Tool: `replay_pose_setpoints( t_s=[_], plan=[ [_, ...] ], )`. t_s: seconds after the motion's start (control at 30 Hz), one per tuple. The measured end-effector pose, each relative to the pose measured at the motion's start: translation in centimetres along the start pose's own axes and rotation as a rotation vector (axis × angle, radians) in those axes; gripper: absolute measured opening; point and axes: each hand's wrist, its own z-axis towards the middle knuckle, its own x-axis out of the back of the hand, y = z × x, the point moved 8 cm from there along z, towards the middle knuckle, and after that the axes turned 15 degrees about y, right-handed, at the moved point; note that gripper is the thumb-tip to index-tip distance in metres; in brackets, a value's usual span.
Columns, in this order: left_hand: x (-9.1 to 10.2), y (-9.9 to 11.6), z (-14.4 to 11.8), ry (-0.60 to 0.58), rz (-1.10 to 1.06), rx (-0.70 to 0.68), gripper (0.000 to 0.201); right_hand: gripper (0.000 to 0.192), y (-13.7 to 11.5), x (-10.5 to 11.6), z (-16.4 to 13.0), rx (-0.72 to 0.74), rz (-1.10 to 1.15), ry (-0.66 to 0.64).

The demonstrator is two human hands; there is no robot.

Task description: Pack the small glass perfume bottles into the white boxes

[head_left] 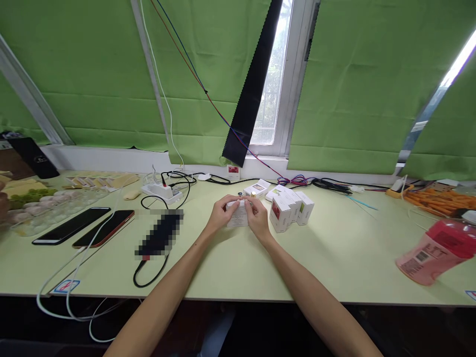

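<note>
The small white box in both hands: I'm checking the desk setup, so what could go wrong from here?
Both the left hand and right hand pinch the small white box, so it might get crushed. The stacked boxes stand just beside the right hand; a nudge could topple them. The pink bottle lies near the table edge and might roll off.

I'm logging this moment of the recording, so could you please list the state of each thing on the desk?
small white box: held by both hands
left hand: gripping the box
right hand: gripping the box
cluster of white boxes: upright, closed
two phones: flat, screens dark
pink bottle: tilted, capped
</note>
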Motion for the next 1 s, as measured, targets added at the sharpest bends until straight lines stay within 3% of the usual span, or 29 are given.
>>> replay_pose_setpoints(
  t_s=[1.0],
  plan=[
    [0.17, -0.50, 0.39, -0.028, -0.056, 0.108, 0.038, 0.033, 0.59, -0.12, 0.08, -0.018, -0.029, 0.007]
  ],
)
